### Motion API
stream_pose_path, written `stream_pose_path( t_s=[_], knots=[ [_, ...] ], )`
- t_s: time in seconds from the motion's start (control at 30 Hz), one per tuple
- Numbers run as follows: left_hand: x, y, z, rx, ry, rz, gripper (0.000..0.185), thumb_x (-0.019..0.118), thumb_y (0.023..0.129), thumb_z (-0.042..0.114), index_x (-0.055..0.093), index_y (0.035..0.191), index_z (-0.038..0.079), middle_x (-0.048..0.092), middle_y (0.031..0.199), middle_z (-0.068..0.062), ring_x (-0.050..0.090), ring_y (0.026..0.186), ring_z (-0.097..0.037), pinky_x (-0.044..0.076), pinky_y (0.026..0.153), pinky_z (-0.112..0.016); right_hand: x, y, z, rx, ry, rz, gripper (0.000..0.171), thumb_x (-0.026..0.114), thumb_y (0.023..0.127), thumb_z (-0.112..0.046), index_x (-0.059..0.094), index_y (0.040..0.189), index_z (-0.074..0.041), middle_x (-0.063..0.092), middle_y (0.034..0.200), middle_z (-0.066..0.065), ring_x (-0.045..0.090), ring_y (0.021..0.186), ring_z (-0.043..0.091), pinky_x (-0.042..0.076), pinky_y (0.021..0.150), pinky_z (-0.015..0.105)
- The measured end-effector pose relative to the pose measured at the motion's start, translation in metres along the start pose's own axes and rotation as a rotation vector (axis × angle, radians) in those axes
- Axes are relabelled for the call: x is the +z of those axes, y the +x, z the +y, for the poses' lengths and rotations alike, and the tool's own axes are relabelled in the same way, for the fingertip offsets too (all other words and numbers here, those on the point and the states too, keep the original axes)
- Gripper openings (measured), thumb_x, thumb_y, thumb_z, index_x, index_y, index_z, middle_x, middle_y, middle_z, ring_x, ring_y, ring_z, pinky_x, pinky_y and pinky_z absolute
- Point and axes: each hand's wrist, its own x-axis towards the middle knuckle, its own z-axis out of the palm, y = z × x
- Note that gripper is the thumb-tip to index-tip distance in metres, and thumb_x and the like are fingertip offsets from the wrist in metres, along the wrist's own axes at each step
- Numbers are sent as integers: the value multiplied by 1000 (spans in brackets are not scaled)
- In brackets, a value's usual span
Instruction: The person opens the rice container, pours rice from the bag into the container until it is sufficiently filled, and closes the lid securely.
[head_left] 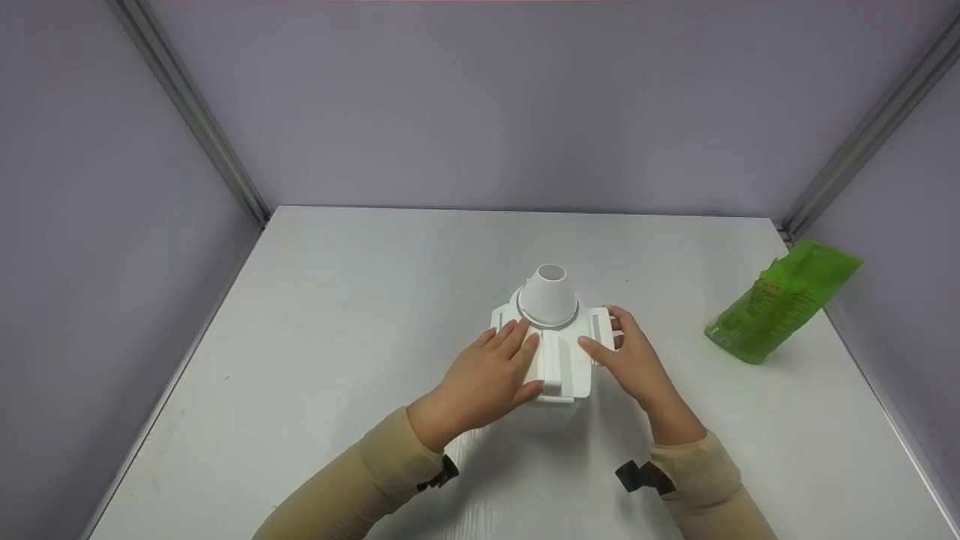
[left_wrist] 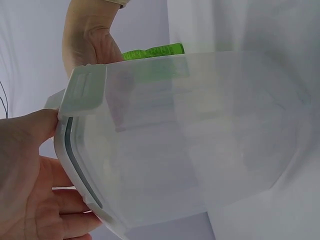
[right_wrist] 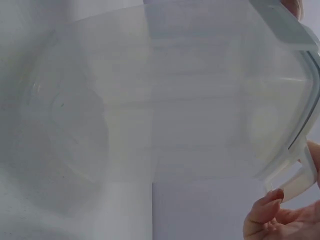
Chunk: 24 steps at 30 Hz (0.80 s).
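A tall translucent plastic storage container stands upright on the table, its white lid in place. A white cone-shaped cap rises from the far part of the lid. My left hand lies on the lid's left half with its fingers extended. On the other side, my right hand has its thumb on top of the lid and its fingers curled at the right side latch. That latch sticks outward from the container wall in the right wrist view. The left wrist view shows another latch lying along the wall.
A green printed bag stands at the right of the white table, leaning toward the right wall. Grey-purple panels enclose the table at the back and both sides.
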Motion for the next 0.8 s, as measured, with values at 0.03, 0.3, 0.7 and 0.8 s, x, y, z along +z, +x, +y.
stream_pose_path(
  t_s=[0.03,0.3,0.7,0.8],
  knots=[
    [0,0,0,-2,-5,0,60,47,95,47,47,136,2,41,142,-17,41,128,-29,36,102,-41,1,2,4,-8,-18,7,75,65,88,-33,26,143,-1,41,128,19,50,102,27,49,77,32],
    [2,-2,-2,-12,-22,-7,61,47,95,47,46,137,3,39,143,-16,39,130,-29,34,103,-41,3,1,6,-47,-120,28,75,62,89,-37,26,143,1,34,139,23,39,124,38,42,95,48],
    [7,2,-13,-19,-86,69,52,46,96,43,50,134,8,44,140,-12,43,126,-26,36,100,-49,11,-2,6,-168,-243,170,78,61,89,-40,24,146,-1,22,150,19,22,137,34,23,108,49],
    [10,2,-18,-12,-154,122,43,47,97,34,53,132,9,48,136,-12,46,124,-26,39,97,-47,18,-10,8,-357,-261,254,62,63,90,-29,39,139,0,30,148,17,28,135,31,27,106,48]
  ],
)
